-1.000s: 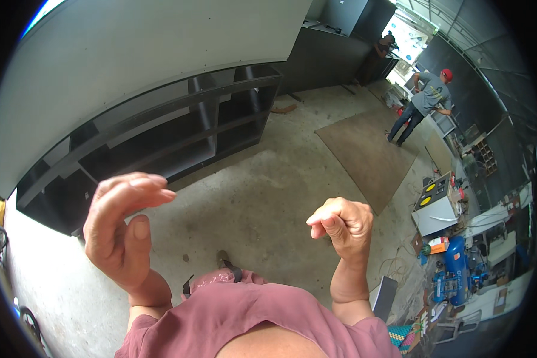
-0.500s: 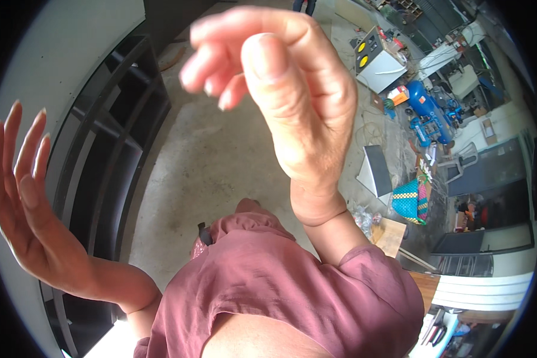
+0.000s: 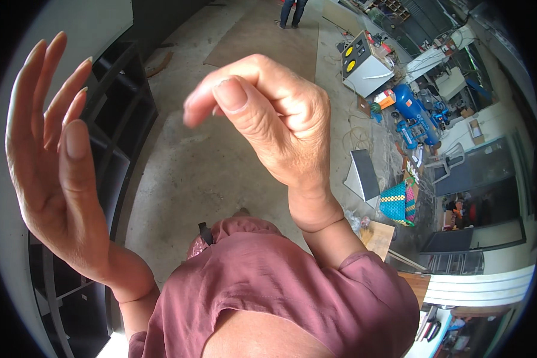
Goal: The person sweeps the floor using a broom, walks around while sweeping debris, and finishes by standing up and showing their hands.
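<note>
Both my hands are raised in front of me with nothing held. My left hand (image 3: 59, 173) is open on the left, its fingers stretched upward and spread, the thumb apart. The black shelf unit (image 3: 116, 119) stands behind and beside it. My right hand (image 3: 280, 119) is up in the middle, bent at the wrist toward the left. Its fingers curve loosely with the thumb on the near side. Most of its fingertips are hidden behind the thumb and index finger, and no object shows in it. Neither hand touches anything.
A speaker box with yellow cones (image 3: 367, 65), a blue air compressor (image 3: 414, 110), a dark-faced wedge box (image 3: 363, 176) and a woven turquoise basket (image 3: 394, 203) stand at the right. A wooden stool (image 3: 379, 238) is near my right elbow. At the far end a person's legs (image 3: 292, 13) show.
My left hand has risen and moved inward. My right hand has lowered a little, and its fingers have turned away behind the thumb. The view has tilted up, showing more of the person's legs.
</note>
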`<state>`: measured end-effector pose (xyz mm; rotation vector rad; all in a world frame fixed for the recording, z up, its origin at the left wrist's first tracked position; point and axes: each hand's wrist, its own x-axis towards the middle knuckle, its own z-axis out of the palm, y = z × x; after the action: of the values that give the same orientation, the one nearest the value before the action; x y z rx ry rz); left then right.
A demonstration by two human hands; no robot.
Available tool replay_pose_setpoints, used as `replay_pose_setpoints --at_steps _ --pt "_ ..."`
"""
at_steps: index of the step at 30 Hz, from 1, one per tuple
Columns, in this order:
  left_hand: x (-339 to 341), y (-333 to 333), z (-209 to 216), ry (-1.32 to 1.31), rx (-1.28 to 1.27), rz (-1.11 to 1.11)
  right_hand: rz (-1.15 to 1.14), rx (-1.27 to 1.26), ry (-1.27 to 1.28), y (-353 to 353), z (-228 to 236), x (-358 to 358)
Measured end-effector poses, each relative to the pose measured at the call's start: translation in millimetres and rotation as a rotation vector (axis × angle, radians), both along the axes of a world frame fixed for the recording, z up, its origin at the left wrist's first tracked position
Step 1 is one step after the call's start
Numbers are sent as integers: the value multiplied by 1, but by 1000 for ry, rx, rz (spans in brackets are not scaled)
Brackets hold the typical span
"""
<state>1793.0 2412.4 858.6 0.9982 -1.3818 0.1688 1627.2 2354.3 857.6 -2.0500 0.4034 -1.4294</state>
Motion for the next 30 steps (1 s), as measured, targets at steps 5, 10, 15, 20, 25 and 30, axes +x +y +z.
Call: replay_pose_setpoints --at_steps 5,10,15,20,25,30 --pt "-6 -24 -5 -43 -37 -105 -102 1 -186 -12 -4 1" --pt "-5 -36 -3 -96 -25 -147 -50 269 55 -6 8 -14" --pt "-14 -48 9 -89 -70 -199 -124 75 35 -12 6 -16" --pt "-9 -79 17 -48 -118 -258 -137 -83 265 -13 8 -37" --pt "-49 -129 37 -60 -197 -387 20 -56 929 -15 4 -117" --pt "-126 -193 47 -70 -259 -550 -494 -79 912 -27 44 -232"
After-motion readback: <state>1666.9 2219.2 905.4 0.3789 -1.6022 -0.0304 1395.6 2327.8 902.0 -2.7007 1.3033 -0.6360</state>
